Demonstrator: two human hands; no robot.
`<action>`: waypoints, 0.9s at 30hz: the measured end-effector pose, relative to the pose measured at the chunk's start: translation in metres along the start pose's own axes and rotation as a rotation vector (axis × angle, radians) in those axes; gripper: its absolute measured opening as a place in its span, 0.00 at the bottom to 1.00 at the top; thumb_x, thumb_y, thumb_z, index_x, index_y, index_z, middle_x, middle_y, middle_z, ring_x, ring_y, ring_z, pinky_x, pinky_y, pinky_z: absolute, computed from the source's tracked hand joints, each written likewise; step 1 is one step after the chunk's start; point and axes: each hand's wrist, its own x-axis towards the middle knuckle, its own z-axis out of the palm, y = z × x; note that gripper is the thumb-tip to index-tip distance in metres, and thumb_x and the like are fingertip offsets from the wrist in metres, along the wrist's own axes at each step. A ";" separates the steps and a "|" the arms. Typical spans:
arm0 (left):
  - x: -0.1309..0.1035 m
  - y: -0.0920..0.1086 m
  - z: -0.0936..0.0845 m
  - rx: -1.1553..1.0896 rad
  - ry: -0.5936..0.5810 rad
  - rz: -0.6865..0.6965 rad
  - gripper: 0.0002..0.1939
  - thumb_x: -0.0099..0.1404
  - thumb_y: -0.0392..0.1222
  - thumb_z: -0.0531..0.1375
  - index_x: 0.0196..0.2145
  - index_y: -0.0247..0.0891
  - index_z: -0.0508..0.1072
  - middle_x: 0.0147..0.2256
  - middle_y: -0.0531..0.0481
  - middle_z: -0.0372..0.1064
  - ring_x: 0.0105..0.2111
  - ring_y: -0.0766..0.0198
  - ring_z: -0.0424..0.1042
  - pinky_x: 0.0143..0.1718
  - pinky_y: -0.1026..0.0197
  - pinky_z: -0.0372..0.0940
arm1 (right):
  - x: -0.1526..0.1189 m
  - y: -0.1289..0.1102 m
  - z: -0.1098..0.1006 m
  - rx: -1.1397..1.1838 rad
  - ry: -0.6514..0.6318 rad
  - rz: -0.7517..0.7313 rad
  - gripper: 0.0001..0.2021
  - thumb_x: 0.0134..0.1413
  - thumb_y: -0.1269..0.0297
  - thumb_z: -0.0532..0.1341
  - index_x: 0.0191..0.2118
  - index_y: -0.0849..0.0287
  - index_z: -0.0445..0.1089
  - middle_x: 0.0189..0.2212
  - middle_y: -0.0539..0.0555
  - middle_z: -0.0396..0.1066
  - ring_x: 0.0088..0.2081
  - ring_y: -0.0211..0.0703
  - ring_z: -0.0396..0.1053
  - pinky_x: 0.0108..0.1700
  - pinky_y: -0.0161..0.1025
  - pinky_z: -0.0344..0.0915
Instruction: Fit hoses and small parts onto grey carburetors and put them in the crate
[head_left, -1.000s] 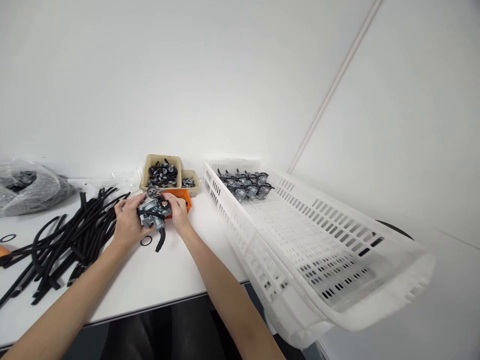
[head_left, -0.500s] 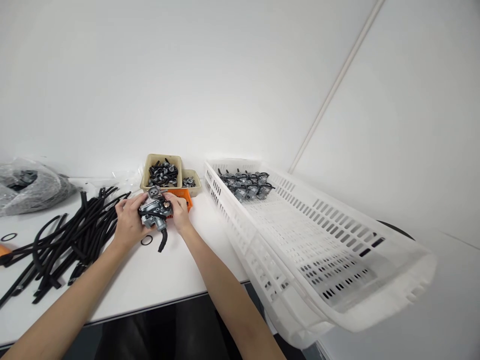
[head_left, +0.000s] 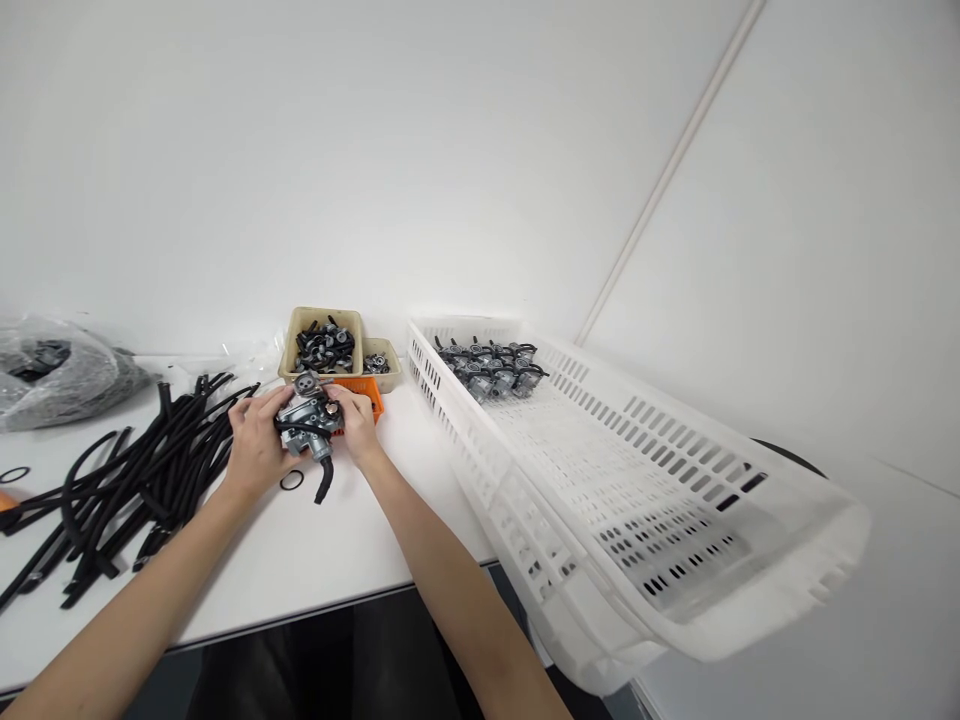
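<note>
Between my two hands is a silver-grey carburetor (head_left: pixel 306 418) with a short black hose hanging from its lower end. My left hand (head_left: pixel 256 440) grips it from the left side, fingers over the top. On its right side, my right hand (head_left: pixel 355 424) is closed on it, thumb and fingers near a brass-coloured fitting. The carburetor is held above the white table (head_left: pixel 360 540). A black rubber ring (head_left: pixel 292 480) lies just below my left hand. Behind my right hand an orange basket (head_left: pixel 370 390) is partly hidden.
Black hoses (head_left: pixel 150 480) lie piled at left, beside a clear plastic bag (head_left: pixel 67 385) of parts. Two beige bins, a larger bin (head_left: pixel 291 345) and a smaller bin (head_left: pixel 393 372), hold small parts. At right, a white perforated crate (head_left: pixel 480 450) holds several carburetors (head_left: pixel 491 375) at its far end.
Almost nothing differs. The whole view has shifted very slightly, and both hands keep the same hold on the carburetor.
</note>
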 end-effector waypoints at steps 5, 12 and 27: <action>0.001 0.002 -0.001 -0.002 0.005 0.006 0.39 0.54 0.48 0.63 0.60 0.37 0.52 0.50 0.36 0.66 0.47 0.47 0.68 0.49 0.48 0.54 | 0.000 0.000 0.000 0.001 0.010 0.018 0.11 0.45 0.57 0.60 0.26 0.58 0.75 0.30 0.51 0.75 0.38 0.45 0.70 0.47 0.41 0.62; 0.001 0.002 -0.001 0.000 0.001 0.013 0.40 0.53 0.48 0.63 0.60 0.37 0.52 0.50 0.36 0.66 0.47 0.47 0.68 0.49 0.48 0.54 | 0.000 0.004 0.000 -0.007 0.024 0.027 0.11 0.45 0.57 0.60 0.27 0.58 0.76 0.30 0.52 0.76 0.39 0.45 0.70 0.48 0.41 0.62; -0.001 0.001 -0.001 0.005 -0.029 -0.014 0.41 0.52 0.47 0.63 0.60 0.38 0.51 0.50 0.37 0.66 0.48 0.47 0.68 0.49 0.48 0.53 | -0.001 0.001 0.000 -0.006 0.030 0.036 0.11 0.44 0.57 0.60 0.27 0.58 0.76 0.31 0.51 0.77 0.38 0.44 0.71 0.49 0.40 0.63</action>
